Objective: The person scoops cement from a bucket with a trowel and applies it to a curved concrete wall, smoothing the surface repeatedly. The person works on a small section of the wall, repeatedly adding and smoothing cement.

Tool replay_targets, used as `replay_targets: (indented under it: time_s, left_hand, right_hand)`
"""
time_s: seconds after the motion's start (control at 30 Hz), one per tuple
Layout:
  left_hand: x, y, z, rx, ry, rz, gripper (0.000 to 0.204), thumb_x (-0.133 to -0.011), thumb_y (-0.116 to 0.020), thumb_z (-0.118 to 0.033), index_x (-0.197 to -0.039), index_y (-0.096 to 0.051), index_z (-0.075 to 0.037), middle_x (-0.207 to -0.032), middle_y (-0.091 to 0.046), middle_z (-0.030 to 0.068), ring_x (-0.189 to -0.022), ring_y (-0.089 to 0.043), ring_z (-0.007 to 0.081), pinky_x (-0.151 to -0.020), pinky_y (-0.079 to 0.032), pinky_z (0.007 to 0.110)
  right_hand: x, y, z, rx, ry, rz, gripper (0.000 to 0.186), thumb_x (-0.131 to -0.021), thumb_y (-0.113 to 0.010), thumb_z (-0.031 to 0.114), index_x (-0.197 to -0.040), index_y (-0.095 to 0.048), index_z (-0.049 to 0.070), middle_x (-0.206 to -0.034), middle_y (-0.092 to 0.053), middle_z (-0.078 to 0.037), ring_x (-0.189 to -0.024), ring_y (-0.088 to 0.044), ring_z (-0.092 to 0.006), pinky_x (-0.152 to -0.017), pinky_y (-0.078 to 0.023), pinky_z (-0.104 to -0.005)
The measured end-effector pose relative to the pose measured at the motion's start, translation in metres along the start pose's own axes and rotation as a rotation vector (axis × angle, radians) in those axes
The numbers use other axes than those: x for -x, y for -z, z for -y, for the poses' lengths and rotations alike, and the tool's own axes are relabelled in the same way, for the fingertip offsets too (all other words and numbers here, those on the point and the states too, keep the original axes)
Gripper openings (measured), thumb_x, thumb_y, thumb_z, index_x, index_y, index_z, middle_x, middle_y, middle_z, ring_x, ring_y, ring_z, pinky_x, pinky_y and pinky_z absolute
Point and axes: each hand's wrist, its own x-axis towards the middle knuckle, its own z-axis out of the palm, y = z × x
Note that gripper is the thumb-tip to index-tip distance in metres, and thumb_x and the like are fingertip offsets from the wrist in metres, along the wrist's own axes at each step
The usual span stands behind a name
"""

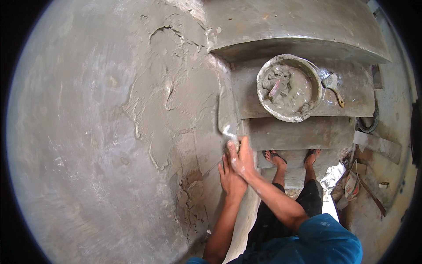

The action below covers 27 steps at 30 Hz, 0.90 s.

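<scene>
My right hand (241, 157) is closed round the handle of a long-bladed trowel (227, 115). The grey-smeared blade points away from me and lies along the corner where the wall meets the stairs. Just left of it my left hand (231, 180) rests against the wall, fingers stretched out, partly overlapped by my right wrist. Wet grey mortar (176, 97) covers a rough-edged patch of the wall (83, 145), with ridges and a raised lump. Below the patch the surface is cracked and brownish.
On a concrete step (351, 83) stands a bucket (317, 83) of wet mortar with a pinkish object in it. A wide scraper or brush (337, 93) lies beside it. My sandalled feet (277, 159) are on a lower step. Boards and debris (354, 185) lie at the right.
</scene>
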Motion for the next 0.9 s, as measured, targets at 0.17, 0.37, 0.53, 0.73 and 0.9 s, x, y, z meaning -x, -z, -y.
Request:
replay_targets:
  time_s: [0.17, 0.37, 0.53, 0.73, 0.9]
  left_hand:
    - [0.053, -0.035, -0.026, 0.109, 0.096, 0.09, 0.091, -0.088, -0.073, -0.042, -0.157, -0.042, 0.01, -0.173, -0.026, 0.0239, -0.163, -0.016, 0.0403, -0.131, -0.01, 0.062]
    - [0.058, -0.049, -0.021, -0.161, -0.015, 0.168, 0.087, -0.09, -0.07, -0.04, -0.157, -0.043, 0.008, -0.174, -0.026, 0.0237, -0.164, -0.015, 0.038, -0.132, -0.008, 0.059]
    - [0.087, -0.07, -0.021, 0.923, 0.281, 0.1, 0.083, -0.096, -0.063, -0.045, -0.16, -0.041, 0.002, -0.172, -0.032, 0.0214, -0.163, -0.019, 0.038, -0.132, -0.009, 0.058]
    - [0.121, -0.086, -0.014, 0.146, -0.092, 0.009, 0.082, -0.099, -0.058, -0.051, -0.164, -0.038, -0.005, -0.172, -0.033, 0.0189, -0.163, -0.021, 0.0363, -0.132, -0.011, 0.058]
    - [0.129, -0.118, -0.015, 0.007, -0.048, 0.125, 0.086, -0.096, -0.06, -0.046, -0.16, -0.037, 0.006, -0.174, -0.025, 0.0245, -0.163, -0.015, 0.0429, -0.132, -0.01, 0.057]
  right_hand:
    - [0.086, 0.0, 0.038, 0.443, -0.108, 0.361, 0.05, -0.106, -0.062, 0.043, -0.128, -0.052, 0.0, -0.117, -0.065, -0.036, -0.111, -0.063, -0.0556, -0.099, -0.048, -0.059]
    - [0.157, 0.021, 0.002, -0.22, 0.024, 0.421, 0.053, -0.104, -0.062, 0.048, -0.133, -0.058, 0.004, -0.135, -0.061, -0.035, -0.13, -0.056, -0.0541, -0.109, -0.043, -0.0572]
    - [0.105, 0.022, -0.017, -0.125, -0.007, 0.213, 0.043, -0.108, -0.061, 0.035, -0.132, -0.054, 0.0, -0.105, -0.07, -0.03, -0.099, -0.068, -0.0513, -0.088, -0.053, -0.0539]
    - [0.043, -0.009, -0.017, 0.064, -0.138, 0.167, 0.036, -0.11, -0.057, 0.032, -0.113, -0.045, -0.002, -0.107, -0.061, -0.04, -0.096, -0.059, -0.0608, -0.082, -0.047, -0.0592]
    - [0.123, 0.006, -0.018, 0.177, -0.067, 0.326, 0.041, -0.107, -0.062, 0.034, -0.119, -0.049, -0.004, -0.109, -0.063, -0.038, -0.097, -0.063, -0.0567, -0.084, -0.049, -0.0561]
